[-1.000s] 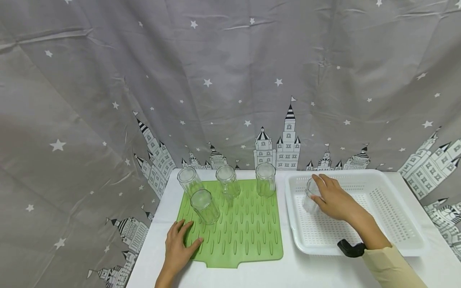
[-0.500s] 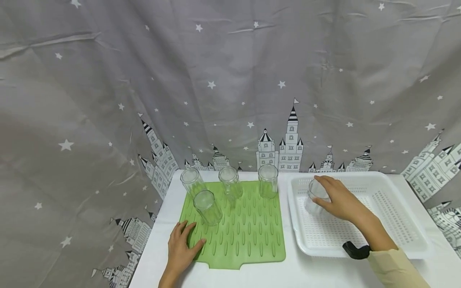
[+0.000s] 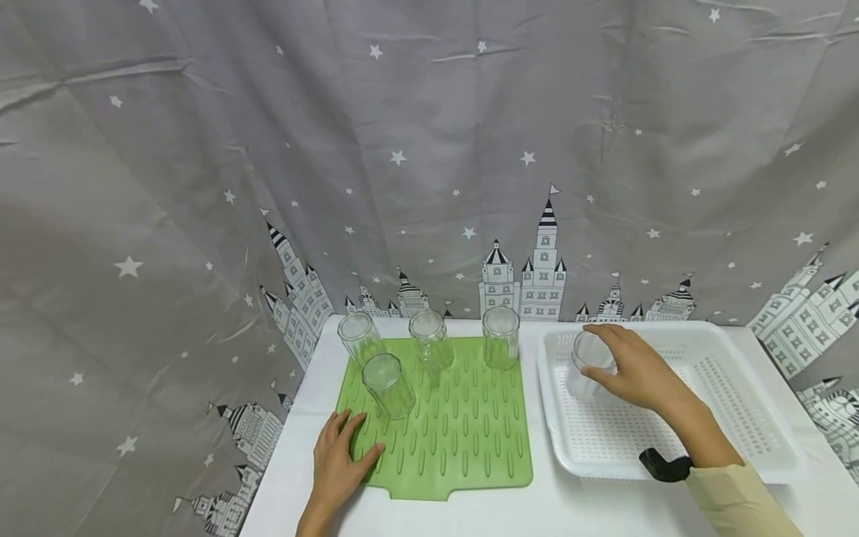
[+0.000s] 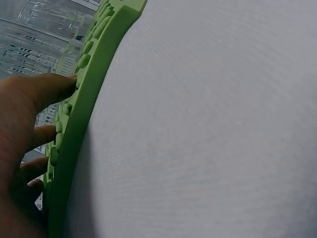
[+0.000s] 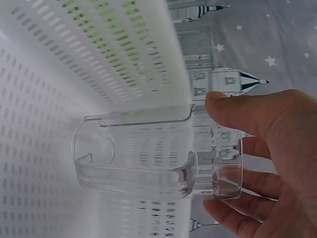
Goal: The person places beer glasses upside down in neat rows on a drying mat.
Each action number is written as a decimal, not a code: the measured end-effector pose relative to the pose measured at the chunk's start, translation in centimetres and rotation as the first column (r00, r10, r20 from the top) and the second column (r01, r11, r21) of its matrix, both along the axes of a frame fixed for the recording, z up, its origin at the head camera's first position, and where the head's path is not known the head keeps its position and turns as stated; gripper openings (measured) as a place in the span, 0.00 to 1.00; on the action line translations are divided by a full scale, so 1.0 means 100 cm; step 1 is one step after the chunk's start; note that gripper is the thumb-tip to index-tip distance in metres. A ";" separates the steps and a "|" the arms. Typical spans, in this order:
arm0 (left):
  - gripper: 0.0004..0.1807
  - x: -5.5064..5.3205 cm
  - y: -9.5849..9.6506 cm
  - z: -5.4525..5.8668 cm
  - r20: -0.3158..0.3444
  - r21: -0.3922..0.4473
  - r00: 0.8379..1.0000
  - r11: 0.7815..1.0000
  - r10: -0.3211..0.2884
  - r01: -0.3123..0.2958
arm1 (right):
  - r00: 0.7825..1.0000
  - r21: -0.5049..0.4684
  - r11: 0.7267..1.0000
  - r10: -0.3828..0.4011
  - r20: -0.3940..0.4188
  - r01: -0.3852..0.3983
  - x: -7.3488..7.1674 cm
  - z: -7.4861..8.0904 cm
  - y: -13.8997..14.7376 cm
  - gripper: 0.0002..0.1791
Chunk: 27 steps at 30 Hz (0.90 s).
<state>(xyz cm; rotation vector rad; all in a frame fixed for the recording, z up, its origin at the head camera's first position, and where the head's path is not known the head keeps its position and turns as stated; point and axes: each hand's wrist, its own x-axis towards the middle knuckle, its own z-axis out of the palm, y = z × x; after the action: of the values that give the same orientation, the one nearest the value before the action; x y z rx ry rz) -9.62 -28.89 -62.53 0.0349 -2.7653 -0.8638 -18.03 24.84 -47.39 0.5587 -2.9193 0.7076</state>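
A clear glass mug (image 3: 590, 365) stands upright in the left part of the white basket (image 3: 671, 470). My right hand (image 3: 634, 365) holds it near the top, thumb on one side and fingers round the other. The right wrist view shows the mug (image 5: 133, 178) with its handle, its lower end at the basket floor. My left hand (image 3: 338, 462) rests at the left edge of the green mat (image 3: 463, 440), fingers spread over its surface. In the left wrist view, the fingertips of the left hand (image 4: 29, 104) touch the ridged top.
Several more clear glasses stand on the mat: a front one (image 3: 389, 386), a back left one (image 3: 361, 335), a handled mug (image 3: 431, 339) and a back right one (image 3: 500, 338). White cloth (image 3: 496, 514) covers the table. A grey curtain (image 3: 429, 112) hangs behind.
The head view has shifted slightly. My right hand stays at the glass mug in the basket with little movement. The left hand keeps its place on the mat.
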 end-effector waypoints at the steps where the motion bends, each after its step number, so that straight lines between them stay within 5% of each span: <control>1: 0.39 0.000 0.000 0.000 0.000 0.001 1.000 1.000 0.000 0.000 | 1.000 0.002 1.000 -0.001 -0.013 0.001 0.000 0.003 0.000 0.40; 16: 0.39 -0.002 -0.003 0.006 0.050 0.000 0.999 1.000 -0.004 0.004 | 0.990 0.033 0.998 -0.047 -0.133 0.052 0.011 0.052 0.002 0.38; 27: 0.39 -0.002 0.000 0.001 0.030 0.008 1.000 1.000 -0.008 0.008 | 0.986 0.019 0.999 -0.033 -0.164 0.036 0.013 0.057 0.004 0.38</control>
<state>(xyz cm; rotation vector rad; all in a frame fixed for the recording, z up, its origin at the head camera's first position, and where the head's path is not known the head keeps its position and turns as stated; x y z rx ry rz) -9.79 -28.91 -62.44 0.0386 -2.7921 -0.8827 -16.75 25.26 -41.71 0.5394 -2.7803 0.5952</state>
